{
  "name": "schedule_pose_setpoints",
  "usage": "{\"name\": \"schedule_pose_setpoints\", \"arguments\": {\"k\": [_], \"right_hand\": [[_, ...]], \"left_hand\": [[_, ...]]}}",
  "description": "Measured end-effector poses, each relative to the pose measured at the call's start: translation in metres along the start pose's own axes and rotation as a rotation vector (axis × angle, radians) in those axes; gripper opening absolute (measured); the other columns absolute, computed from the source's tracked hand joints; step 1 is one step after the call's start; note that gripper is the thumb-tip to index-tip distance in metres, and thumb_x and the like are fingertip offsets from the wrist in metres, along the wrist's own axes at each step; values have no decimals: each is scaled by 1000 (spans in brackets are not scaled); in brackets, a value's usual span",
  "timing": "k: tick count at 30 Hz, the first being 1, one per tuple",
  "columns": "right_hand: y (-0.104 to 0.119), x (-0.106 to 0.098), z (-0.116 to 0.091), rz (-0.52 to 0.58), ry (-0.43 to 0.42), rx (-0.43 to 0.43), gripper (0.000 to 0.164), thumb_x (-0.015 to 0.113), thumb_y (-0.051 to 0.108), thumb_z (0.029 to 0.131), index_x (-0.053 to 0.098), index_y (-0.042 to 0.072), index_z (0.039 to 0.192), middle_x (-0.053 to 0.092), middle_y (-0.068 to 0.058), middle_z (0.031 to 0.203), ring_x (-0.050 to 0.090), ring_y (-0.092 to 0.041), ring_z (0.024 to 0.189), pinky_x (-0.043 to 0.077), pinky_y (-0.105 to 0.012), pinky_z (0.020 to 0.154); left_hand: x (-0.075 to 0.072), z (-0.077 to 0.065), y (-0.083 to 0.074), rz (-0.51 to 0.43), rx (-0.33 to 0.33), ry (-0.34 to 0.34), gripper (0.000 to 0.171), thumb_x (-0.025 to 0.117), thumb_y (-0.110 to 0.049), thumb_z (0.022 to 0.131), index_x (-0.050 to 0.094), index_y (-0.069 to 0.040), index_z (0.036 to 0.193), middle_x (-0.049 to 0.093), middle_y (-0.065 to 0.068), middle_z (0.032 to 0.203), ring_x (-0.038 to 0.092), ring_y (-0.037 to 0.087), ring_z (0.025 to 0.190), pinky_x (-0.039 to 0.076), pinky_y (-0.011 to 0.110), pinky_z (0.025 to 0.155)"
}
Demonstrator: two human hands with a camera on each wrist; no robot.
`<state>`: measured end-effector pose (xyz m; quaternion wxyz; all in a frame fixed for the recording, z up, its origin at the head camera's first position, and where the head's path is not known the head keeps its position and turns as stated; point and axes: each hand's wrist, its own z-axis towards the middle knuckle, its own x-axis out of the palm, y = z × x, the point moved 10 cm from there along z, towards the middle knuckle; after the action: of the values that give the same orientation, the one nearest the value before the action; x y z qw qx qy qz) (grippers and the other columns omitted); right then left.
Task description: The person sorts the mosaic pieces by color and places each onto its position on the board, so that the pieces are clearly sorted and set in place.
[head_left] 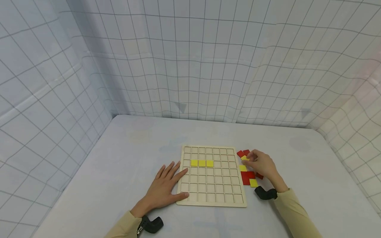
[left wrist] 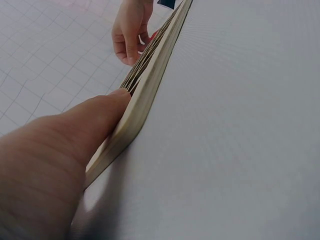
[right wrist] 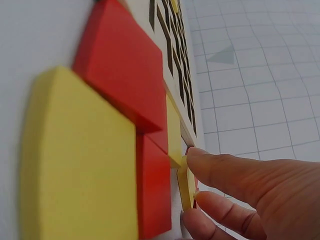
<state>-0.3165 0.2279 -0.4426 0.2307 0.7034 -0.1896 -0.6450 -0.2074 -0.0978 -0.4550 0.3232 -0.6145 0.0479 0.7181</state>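
A pale wooden grid board (head_left: 205, 188) lies flat on the table, with three yellow tiles (head_left: 202, 163) side by side in one of its upper rows. My left hand (head_left: 163, 190) rests across the board's left edge, fingers spread; in the left wrist view its thumb (left wrist: 102, 112) lies on the rim. Off the board's right side, my right hand (head_left: 263, 164) pinches a yellow tile (right wrist: 186, 185) between thumb and fingers. That tile is low, close to the table among the loose tiles. The right hand partly covers the pile.
Loose red tiles (head_left: 247, 175) and a yellow tile (head_left: 253, 183) lie along the board's right edge, some overlapping. Two more red tiles (head_left: 240, 153) sit near the upper right corner. White grid-patterned cloth (head_left: 190, 66) hangs behind the table and at both sides.
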Motion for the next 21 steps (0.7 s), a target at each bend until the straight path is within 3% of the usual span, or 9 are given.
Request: {"name": "schedule_pose_setpoints", "arguments": {"k": [21], "right_hand": [[-9, 1, 2, 4, 15, 33, 35, 76, 30, 80, 64, 2, 96, 60, -5, 82, 53, -21, 76, 44, -29, 60]], "left_hand": [[0, 0, 0, -2, 0, 11, 79, 52, -66, 85, 34, -23, 150, 20, 8, 156, 13, 28, 142, 7, 50, 112]]}}
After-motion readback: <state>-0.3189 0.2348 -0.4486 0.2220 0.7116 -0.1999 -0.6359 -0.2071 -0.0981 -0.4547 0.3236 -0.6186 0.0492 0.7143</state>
